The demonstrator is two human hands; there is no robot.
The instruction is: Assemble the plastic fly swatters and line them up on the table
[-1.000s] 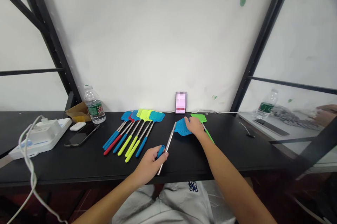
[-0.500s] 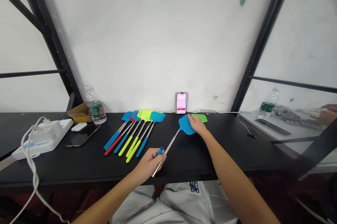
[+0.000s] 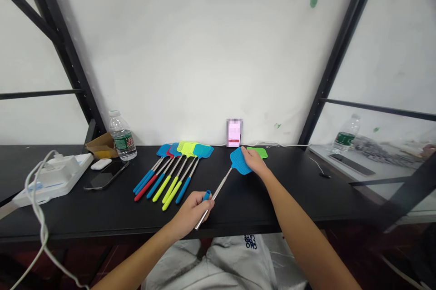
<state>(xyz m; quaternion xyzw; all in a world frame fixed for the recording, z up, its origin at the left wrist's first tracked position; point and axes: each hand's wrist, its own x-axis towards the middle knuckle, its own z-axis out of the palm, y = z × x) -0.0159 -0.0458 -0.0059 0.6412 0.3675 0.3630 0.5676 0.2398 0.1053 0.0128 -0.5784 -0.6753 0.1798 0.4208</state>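
My left hand (image 3: pixel 190 212) is closed round the blue grip and thin metal rod (image 3: pixel 218 187) of a blue fly swatter near the table's front edge. My right hand (image 3: pixel 255 161) grips that swatter's blue mesh head (image 3: pixel 239 161), farther back. A green swatter (image 3: pixel 259 152) lies flat just behind my right hand, partly hidden by it. To the left, several swatters (image 3: pixel 177 167) with blue, red and yellow-green handles lie side by side in a fanned row.
A phone (image 3: pixel 234 132) stands against the wall behind the swatters. At left are a water bottle (image 3: pixel 121 135), a flat phone (image 3: pixel 104 178), a white power strip (image 3: pixel 54 176) with cables and a small cardboard box (image 3: pixel 101 144). A second desk at right holds a bottle (image 3: pixel 345 137).
The swatter's rod has been drawn out longer: the blue head moved back and right with my right hand, while my left hand kept the grip near the front edge.
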